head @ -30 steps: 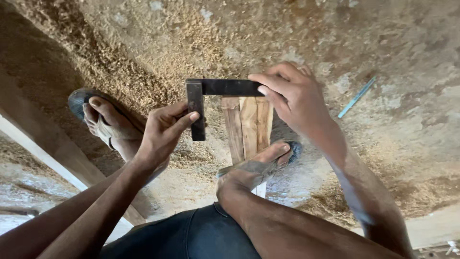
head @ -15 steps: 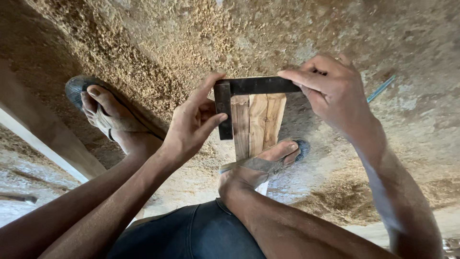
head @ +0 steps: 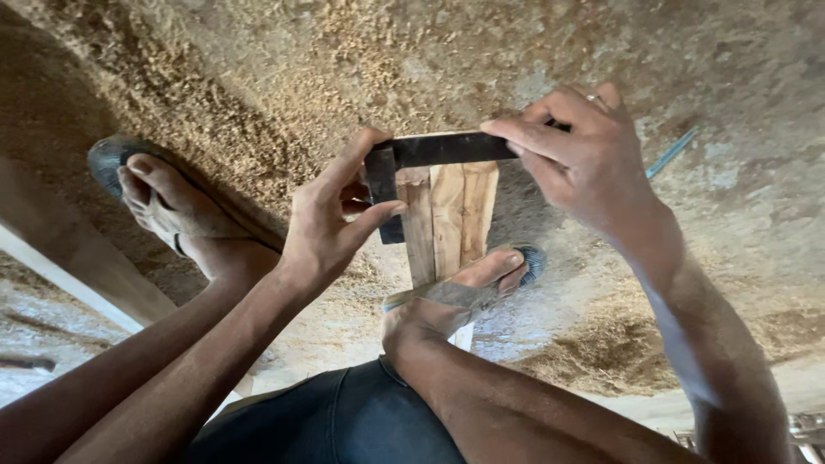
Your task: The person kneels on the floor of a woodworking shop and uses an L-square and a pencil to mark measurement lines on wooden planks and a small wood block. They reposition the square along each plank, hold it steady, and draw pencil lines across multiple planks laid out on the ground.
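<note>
A: What lies nearest the camera?

B: A dark trouser leg (head: pixel 344 421) at the bottom edge, then 2 forearms reaching away from it. 1 sandalled foot (head: pixel 455 296) presses across the near part of a wooden board (head: pixel 451 215), pinning it to the sawdust-covered ground (head: pixel 258 77).

A: How does the board look?

B: Pale brown, narrow, with straight grain lines and a darker streak along its right side. Its long axis runs near to far, tilted slightly right at the far end. Only 1 board is under the hands.

A: And the tool on it?

B: 1 black try square (head: pixel 430 155), L-shaped, at the board's far end. Its long arm lies left to right across the end of the board; its short arm points toward the camera along the board's left edge.

A: The hands?

B: The left hand (head: pixel 331 219) is closed on the square's short arm, thumb pressing its near end and forefinger hooked over the corner. The right hand (head: pixel 584 163) pinches the long arm's right part, fingertips on top, with a ring on 1 finger.

A: Anything else?

B: A second foot (head: pixel 172 210) in a dark sandal stands at the left, 1 pale plank (head: pixel 77 266) runs slantwise at the near left, and 1 thin blue rod (head: pixel 672 153) lies far right.
</note>
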